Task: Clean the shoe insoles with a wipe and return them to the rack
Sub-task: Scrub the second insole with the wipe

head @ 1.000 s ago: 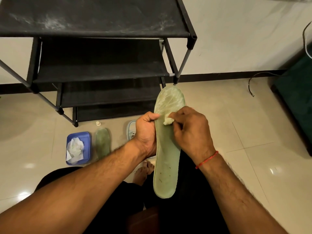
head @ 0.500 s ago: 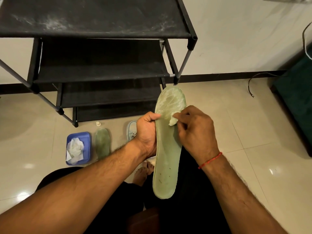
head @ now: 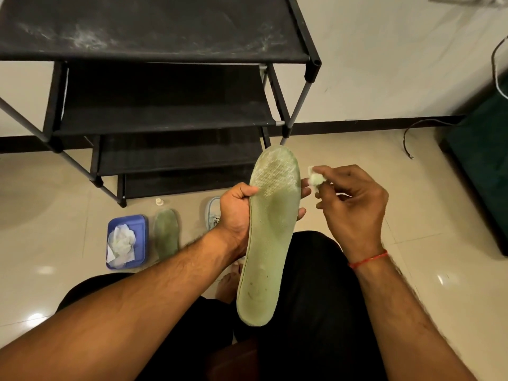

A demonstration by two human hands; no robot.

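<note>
My left hand [head: 237,213] grips a long pale green insole [head: 268,232] by its left edge, fingers wrapped behind it, toe end pointing up toward the rack. My right hand [head: 353,207] pinches a small balled white wipe [head: 316,178] just to the right of the insole's toe, apart from its surface. A second green insole [head: 166,233] lies flat on the floor below the black shoe rack [head: 165,116], whose shelves are bare.
A blue tray [head: 141,225] with crumpled white wipes sits on the tiled floor left of the floor insole. A light blue shoe [head: 212,214] peeks out behind my left wrist. A small white cap [head: 158,201] lies near the rack's foot. A dark green furniture piece [head: 483,166] stands at right.
My right hand has lifted the wipe off the insole's toe area and moved it to the right. The left hand keeps the insole in the same place.
</note>
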